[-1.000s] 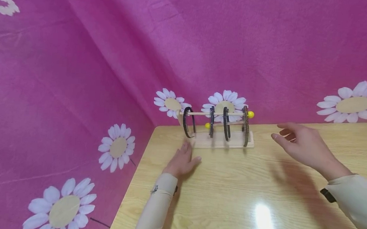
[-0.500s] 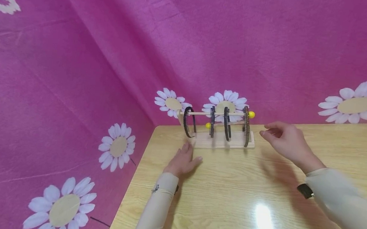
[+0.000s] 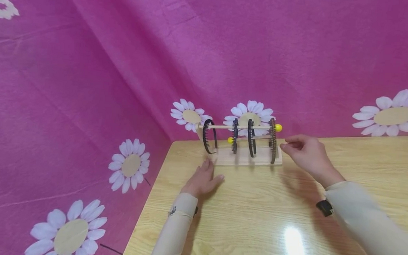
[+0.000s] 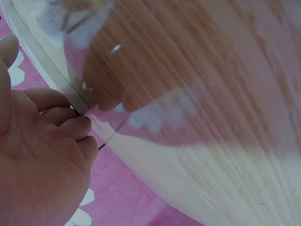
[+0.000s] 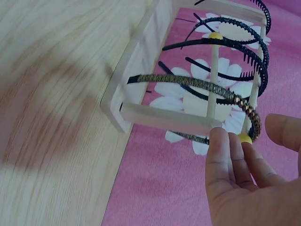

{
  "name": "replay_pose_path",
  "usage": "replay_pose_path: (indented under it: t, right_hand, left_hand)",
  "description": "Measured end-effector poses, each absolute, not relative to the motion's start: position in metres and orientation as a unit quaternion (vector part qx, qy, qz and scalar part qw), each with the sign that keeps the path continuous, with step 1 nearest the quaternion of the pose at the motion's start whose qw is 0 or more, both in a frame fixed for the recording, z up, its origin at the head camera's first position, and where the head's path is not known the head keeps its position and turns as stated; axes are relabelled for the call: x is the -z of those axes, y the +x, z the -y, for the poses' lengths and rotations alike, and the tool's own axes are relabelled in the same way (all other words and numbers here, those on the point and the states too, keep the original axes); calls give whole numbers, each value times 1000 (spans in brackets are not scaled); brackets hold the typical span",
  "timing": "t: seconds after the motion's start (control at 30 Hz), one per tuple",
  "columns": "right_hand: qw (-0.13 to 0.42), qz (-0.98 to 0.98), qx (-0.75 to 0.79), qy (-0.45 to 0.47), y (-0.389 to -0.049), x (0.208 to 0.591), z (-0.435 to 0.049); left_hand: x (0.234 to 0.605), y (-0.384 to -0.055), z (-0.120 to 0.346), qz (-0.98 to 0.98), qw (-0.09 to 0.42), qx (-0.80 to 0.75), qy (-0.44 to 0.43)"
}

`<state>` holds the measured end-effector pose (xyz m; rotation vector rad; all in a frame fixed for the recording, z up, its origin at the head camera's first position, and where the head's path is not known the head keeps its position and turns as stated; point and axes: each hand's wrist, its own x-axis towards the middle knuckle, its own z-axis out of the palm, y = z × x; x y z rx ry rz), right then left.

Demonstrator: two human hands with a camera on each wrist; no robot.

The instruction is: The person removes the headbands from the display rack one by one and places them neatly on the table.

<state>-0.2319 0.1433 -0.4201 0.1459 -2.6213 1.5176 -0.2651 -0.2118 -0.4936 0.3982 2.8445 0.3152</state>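
Note:
A pale wooden rack (image 3: 223,158) stands against the cloth, with yellow balls on the ends of its rods. Several headbands hang over the rods. At the left is a black toothed headband (image 3: 206,138), and at the right end a brown-gold beaded headband (image 5: 193,82). My left hand (image 3: 200,180) lies at the rack's front left corner, fingers extended; whether they touch the base cannot be told. Beside the right end is my right hand (image 3: 308,153), its thumb apart from the fingers and nothing held. In the right wrist view its fingertips are close to the yellow ball (image 5: 245,138).
The light wood table (image 3: 248,214) carries the rack near its back edge. Pink cloth (image 3: 297,63) printed with white daisies rises behind the table and along its left side. A bright reflection lies on the tabletop in front.
My right hand has moved left, up to the rack's right end, and its fingers have drawn closer to the thumb. The left hand, rack and headbands have stayed in place.

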Motion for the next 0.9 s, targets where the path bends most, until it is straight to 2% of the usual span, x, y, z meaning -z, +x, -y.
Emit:
replay_pose_path:
  t: [0.43,0.67,0.9]
  right_hand:
    - [63,858,-508,38,-236,421,-127]
    - [35,841,-540,20,-240,419,-120]
    - [30,834,-551,6,-243,420,-116]
  left_hand:
    - [497,-270,215,-977,116,-98,152]
    - [499,-271,215,-978,121,-89,143]
    - [499,-272,214,-979,124,-94,134]
